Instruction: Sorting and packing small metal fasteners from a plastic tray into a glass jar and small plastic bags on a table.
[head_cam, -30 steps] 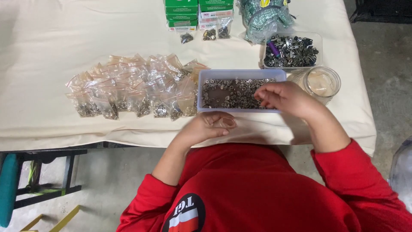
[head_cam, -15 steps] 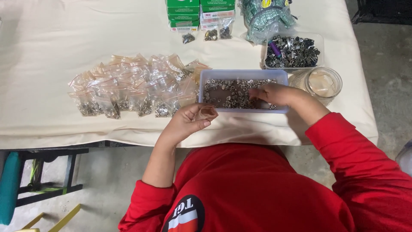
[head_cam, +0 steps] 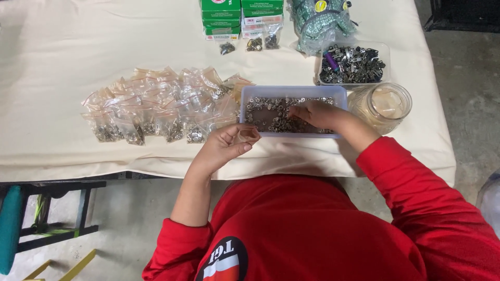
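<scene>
A shallow lilac plastic tray (head_cam: 249, 93) full of small metal snap buttons (head_cam: 268, 109) sits on the cream tablecloth. My right hand (head_cam: 315, 114) reaches into the tray with fingers down among the buttons. Just left of the tray's near corner, my left hand (head_cam: 227, 147) is curled around a small clear plastic bag (head_cam: 246, 136), holding it at its mouth. A spread of several small clear bags (head_cam: 156, 106) filled with buttons lies to the left of the tray.
A clear glass jar (head_cam: 384, 105) stands right of the tray. Behind it a clear box of dark metal clips (head_cam: 353, 63), a bundle of teal trim in plastic (head_cam: 320, 21) and green boxes (head_cam: 242, 15). The table edge (head_cam: 78, 174) runs close to my body.
My right hand has moved left, deeper into the tray. My left hand has lifted from the table edge toward the tray's near corner with the small bag.
</scene>
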